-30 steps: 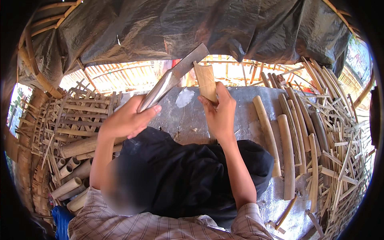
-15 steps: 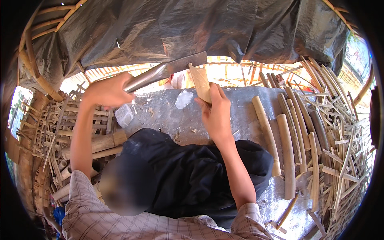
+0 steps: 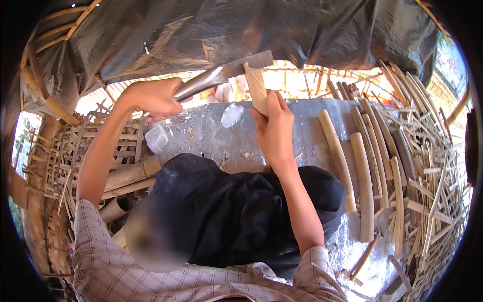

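Bamboo piece [image 3: 256,89], short, pale and split, is held nearly upright at the upper middle of the frame, its top leaning a little to the left; the person's right hand [image 3: 275,128] has it by the lower end, thumb on one side and fingers curled round the other, closed with no gap that I can see; the left hand [image 3: 153,98], in the upper left of the frame, is wrapped like a fist about the metal handle [image 3: 198,84] of a broad-bladed chopping knife [image 3: 224,73]; the blade slants up to the right and crosses the top end of the piece, though whether its edge has bitten in I cannot tell from here.

Below the hands a black-clothed lap [image 3: 241,211] fills the lower middle, with checked sleeves [image 3: 93,229] on either side; a grey surface [image 3: 201,136] spreads beyond the lap, bearing a white patch [image 3: 232,116] and, at its left, a whitish lump [image 3: 156,138]; split bamboo lengths [image 3: 363,189] lie side by side at the right, thin strips [image 3: 437,201] heaped beyond them; at the left are a bamboo lattice [image 3: 95,151] and thick poles [image 3: 132,175]; a dark plastic sheet [image 3: 241,35] hangs across the top, bright fencing [image 3: 319,86] showing beneath it.
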The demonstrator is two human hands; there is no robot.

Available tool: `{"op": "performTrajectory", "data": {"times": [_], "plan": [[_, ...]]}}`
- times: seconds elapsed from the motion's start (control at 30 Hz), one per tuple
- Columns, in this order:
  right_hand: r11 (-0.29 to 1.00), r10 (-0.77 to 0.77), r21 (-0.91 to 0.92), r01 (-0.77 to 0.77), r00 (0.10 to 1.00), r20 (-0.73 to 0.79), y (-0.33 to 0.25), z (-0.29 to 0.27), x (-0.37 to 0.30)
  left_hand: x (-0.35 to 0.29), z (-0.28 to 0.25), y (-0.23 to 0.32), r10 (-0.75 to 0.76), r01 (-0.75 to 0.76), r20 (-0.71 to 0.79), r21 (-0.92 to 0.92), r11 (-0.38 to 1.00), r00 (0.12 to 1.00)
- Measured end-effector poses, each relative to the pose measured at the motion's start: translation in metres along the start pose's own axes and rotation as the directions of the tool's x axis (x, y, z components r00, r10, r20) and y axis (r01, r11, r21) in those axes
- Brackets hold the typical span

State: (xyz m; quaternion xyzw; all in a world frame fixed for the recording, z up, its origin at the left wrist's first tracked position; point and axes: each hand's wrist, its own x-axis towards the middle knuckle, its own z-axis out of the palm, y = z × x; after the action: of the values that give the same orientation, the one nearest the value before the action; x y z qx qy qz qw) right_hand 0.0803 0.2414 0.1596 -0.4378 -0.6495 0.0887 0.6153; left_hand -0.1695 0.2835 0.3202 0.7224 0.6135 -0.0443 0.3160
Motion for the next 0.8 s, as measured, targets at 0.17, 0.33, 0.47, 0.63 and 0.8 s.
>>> {"op": "performTrajectory", "data": {"times": [0.17, 0.33, 0.47, 0.63, 0.8], "plan": [[0.999, -0.02, 0.044, 0.022, 0.999, -0.046, 0.009, 0.005, 0.001, -0.003, 0.01, 0.011, -0.023, 0.03, -0.091, 0.078, 0.996, 0.996], [0.99, -0.032, 0.141, 0.026, 0.999, 0.042, 0.019, -0.001, 0.002, -0.005, 0.019, 0.005, -0.004, 0.0, -0.083, -0.043, 0.999, 0.997], [0.988, -0.043, 0.15, 0.022, 0.99, 0.134, 0.038, -0.026, 0.001, -0.005, 0.024, -0.002, -0.005, -0.003, -0.17, -0.045, 0.999, 0.985], [0.891, 0.202, -0.442, -0.101, 0.961, 0.19, 0.138, -0.114, -0.027, -0.017, 0.044, 0.015, 0.088, -0.101, -0.148, -0.082, 0.991, 0.985], [0.133, 0.752, -0.924, -0.359, 0.643, -0.142, 0.265, -0.277, -0.163, -0.035, 0.042, 0.042, 0.328, -0.296, 0.057, -0.309, 0.904, 0.943]]}}
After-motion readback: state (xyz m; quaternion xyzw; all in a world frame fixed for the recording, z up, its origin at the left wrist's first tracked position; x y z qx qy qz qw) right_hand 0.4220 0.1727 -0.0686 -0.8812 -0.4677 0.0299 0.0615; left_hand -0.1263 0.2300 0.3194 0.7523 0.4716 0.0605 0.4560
